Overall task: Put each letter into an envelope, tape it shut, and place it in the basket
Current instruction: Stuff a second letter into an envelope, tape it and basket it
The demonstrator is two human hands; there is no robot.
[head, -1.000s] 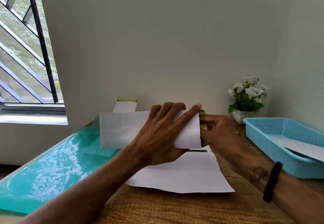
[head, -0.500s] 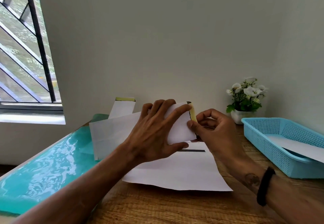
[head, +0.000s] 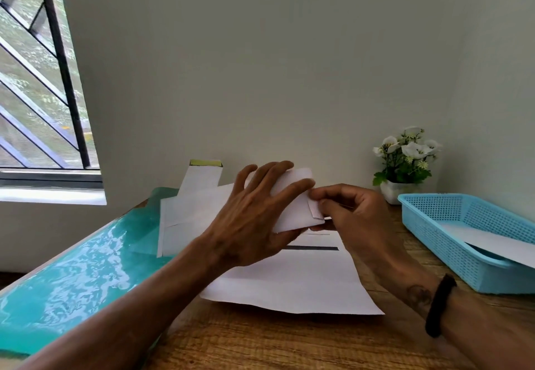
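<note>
I hold a white envelope (head: 197,213) tilted above the table. My left hand (head: 254,219) grips its right half, fingers spread over the front and thumb underneath. My right hand (head: 347,210) pinches the folded flap at the envelope's right end. Beneath both hands lies a white letter sheet (head: 289,283) with a dark bar printed on it. A blue plastic basket (head: 434,225) stands at the right with a white envelope (head: 492,242) lying in it.
Another envelope (head: 202,178) with a yellow-green strip on its flap leans against the wall behind. A teal mat (head: 72,277) covers the table's left side. A small white pot of flowers (head: 402,164) stands by the wall next to the basket. A barred window is at the left.
The envelope's right end rose and tilted. The flap with its yellow strip, open a second ago, is now folded down over the end under my right fingers.
</note>
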